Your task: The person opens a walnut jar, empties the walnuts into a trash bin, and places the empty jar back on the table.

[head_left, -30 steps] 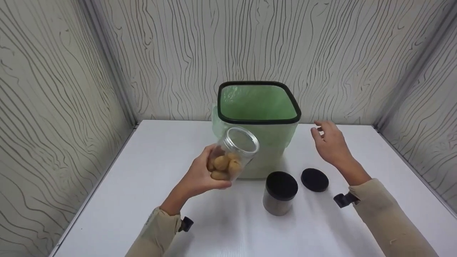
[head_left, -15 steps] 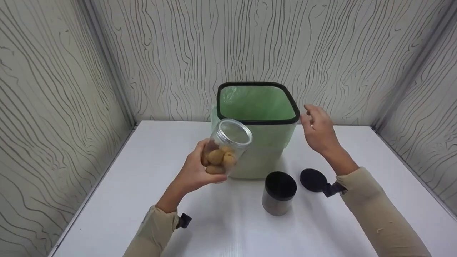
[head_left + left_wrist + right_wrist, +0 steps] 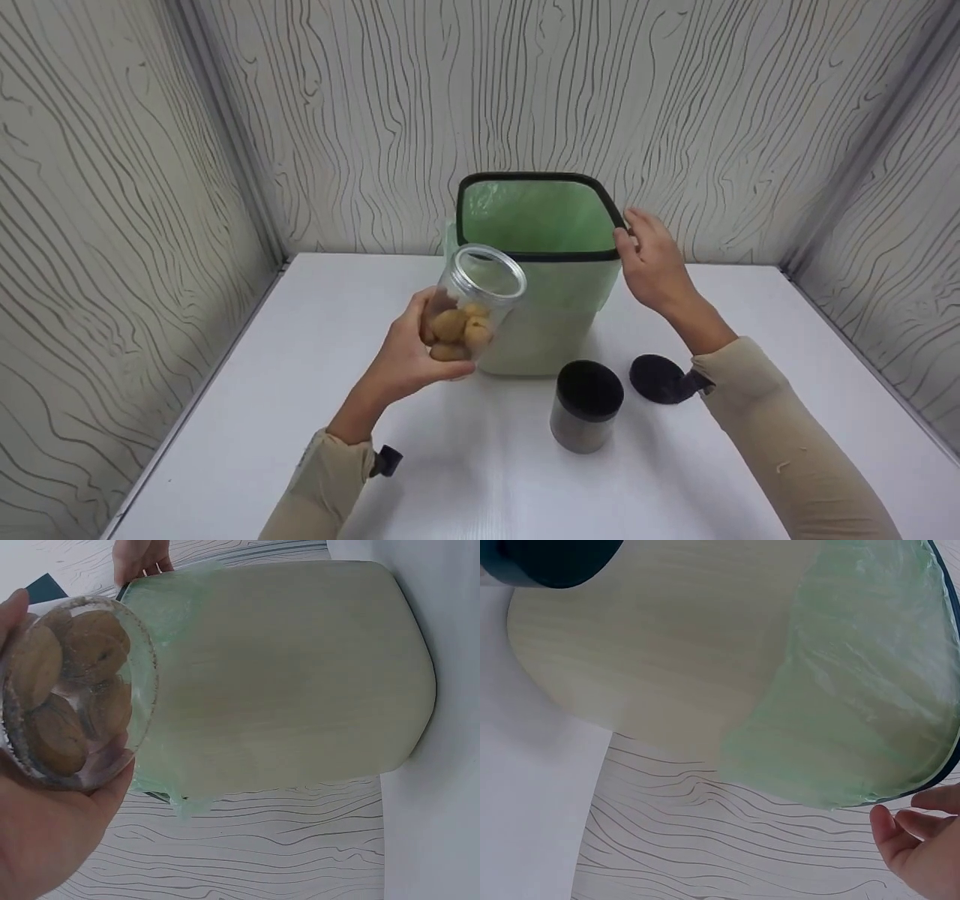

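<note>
My left hand (image 3: 409, 349) grips a clear jar (image 3: 486, 281), tilted with its uncovered mouth up, in front of the bin's near side. Several brown rounded pieces (image 3: 450, 325), like walnuts, lie in its bottom; the left wrist view shows these brown pieces (image 3: 94, 645) through the base. A pale green bin (image 3: 540, 337) with a green bag and black rim (image 3: 547, 256) stands behind. At the rim's right side is my right hand (image 3: 654, 262), thumb and fingers loosely bent and touching or very near it. In the right wrist view these fingers (image 3: 919, 825) appear just outside the rim.
A grey jar (image 3: 581, 431) with a black top stands on the white table (image 3: 480, 480), in front of the bin. To its right lies a round black lid (image 3: 654, 377), partly behind the wrist camera. Wood-patterned walls (image 3: 487, 90) enclose the back and sides.
My right hand has moved left and away from me to the bin's rim. The left hand has shifted slightly left and up with the clear jar. Bin and grey jar stay put.
</note>
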`<state>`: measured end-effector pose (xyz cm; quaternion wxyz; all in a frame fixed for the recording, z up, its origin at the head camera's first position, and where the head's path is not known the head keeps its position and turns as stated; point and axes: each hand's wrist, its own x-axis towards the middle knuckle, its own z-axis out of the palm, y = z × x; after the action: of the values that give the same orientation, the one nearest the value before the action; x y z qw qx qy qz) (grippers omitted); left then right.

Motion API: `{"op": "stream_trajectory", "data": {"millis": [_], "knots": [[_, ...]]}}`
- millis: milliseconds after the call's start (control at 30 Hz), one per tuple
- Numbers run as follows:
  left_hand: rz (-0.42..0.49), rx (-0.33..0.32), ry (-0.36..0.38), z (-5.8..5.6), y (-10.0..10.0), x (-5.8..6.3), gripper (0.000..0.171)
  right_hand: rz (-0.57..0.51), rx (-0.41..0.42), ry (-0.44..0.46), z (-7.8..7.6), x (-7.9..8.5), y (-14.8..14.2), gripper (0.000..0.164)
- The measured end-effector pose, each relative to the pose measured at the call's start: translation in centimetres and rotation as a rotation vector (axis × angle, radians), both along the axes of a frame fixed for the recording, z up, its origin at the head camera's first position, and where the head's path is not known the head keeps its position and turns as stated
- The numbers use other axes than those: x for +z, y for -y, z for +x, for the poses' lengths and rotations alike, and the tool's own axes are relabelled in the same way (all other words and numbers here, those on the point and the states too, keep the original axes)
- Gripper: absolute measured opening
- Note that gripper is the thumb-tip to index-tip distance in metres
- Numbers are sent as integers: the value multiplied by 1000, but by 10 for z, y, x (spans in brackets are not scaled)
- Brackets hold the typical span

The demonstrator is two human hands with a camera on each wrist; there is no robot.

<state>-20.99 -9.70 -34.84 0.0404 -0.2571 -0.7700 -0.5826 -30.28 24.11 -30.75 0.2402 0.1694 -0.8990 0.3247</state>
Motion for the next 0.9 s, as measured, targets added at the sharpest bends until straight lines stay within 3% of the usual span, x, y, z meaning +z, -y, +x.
{"op": "stream_trajectory", "data": {"millis": [233, 500, 733, 900], "knots": [[2, 29, -15, 0, 0, 4, 88, 48, 17, 66, -4, 5, 11, 59], [14, 18, -32, -1, 1, 4, 86, 49, 12, 110, -3, 5, 15, 61], [49, 34, -43, -21, 5, -9, 94, 29, 1, 128, -3, 3, 15, 59], [46, 73, -85, -28, 8, -8, 94, 12, -2, 120, -4, 2, 15, 58]]}}
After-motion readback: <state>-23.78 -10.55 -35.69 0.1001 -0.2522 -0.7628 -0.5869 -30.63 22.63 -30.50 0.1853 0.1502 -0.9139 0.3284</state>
